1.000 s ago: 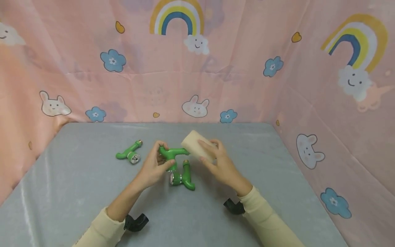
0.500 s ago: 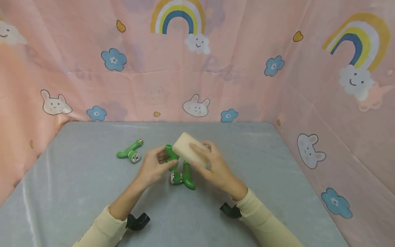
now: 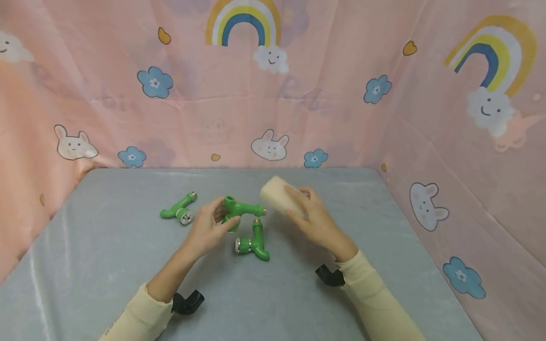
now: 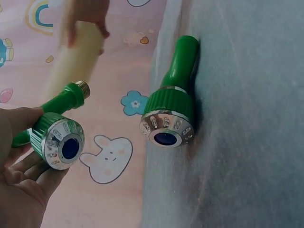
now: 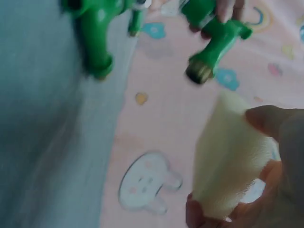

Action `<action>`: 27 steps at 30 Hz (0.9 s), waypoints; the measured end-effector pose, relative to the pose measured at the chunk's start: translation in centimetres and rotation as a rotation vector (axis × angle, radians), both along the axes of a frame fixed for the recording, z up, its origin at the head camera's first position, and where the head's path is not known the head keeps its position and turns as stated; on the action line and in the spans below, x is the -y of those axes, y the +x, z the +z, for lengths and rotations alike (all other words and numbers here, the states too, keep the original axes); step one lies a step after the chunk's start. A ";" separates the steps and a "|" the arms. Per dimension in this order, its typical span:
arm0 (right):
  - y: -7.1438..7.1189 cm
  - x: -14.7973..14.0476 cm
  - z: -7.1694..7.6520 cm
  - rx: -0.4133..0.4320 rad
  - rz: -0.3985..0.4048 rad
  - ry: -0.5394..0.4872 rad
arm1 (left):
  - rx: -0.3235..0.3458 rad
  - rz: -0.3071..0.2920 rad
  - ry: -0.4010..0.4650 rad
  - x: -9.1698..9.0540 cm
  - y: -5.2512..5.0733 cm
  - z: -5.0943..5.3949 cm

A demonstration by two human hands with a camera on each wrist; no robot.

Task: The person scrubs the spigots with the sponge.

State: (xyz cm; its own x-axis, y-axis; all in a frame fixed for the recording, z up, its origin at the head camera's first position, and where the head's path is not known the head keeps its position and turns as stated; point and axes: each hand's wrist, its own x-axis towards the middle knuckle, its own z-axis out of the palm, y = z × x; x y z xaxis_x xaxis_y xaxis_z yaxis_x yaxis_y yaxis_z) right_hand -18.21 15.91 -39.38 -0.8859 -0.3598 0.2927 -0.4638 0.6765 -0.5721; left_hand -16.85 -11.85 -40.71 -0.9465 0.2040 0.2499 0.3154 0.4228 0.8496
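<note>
My left hand point(image 3: 208, 228) grips a green faucet point(image 3: 246, 209) just above the table, its brass threaded end pointing right. In the left wrist view that faucet point(image 4: 58, 137) shows a silver-rimmed knob with a dark blue centre. A cream sponge block point(image 3: 281, 196) is held in my right hand point(image 3: 317, 221), raised right of the faucet's threaded end and apart from it. The right wrist view shows the sponge point(image 5: 228, 156) between thumb and fingers. Below the held faucet, a second green faucet point(image 3: 258, 244) lies on the table.
Another green faucet point(image 3: 178, 209) lies on the grey cloth-covered table point(image 3: 273, 303), left of my left hand. Black curved pieces point(image 3: 187, 302) stick out at both cuffs. A pink printed curtain point(image 3: 332, 123) encloses the back and sides.
The sponge first moved left over the held faucet's threaded end, then drew back to the right, leaving that end uncovered. My left hand kept its grip on the faucet, tilting it slightly.
</note>
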 end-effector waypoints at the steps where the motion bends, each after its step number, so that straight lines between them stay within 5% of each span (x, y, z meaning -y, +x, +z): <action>1: 0.2 0.2 0.1 -0.001 0.021 -0.018 | -0.011 -0.004 -0.011 -0.1 0.0 0.0; 6: 1.1 1.4 0.5 0.024 0.155 -0.049 | -0.060 -0.031 -0.028 -0.3 0.3 0.0; 15: -0.1 -0.2 -0.2 0.160 0.086 0.008 | -0.113 -0.055 -0.054 -0.1 0.2 -0.3; 21: -0.2 -1.0 0.0 0.112 0.029 0.022 | -0.135 -0.038 -0.113 0.0 0.2 -0.6; 27: 0.9 0.7 0.8 0.091 0.112 -0.046 | -0.161 -0.036 -0.177 -0.1 0.3 -0.7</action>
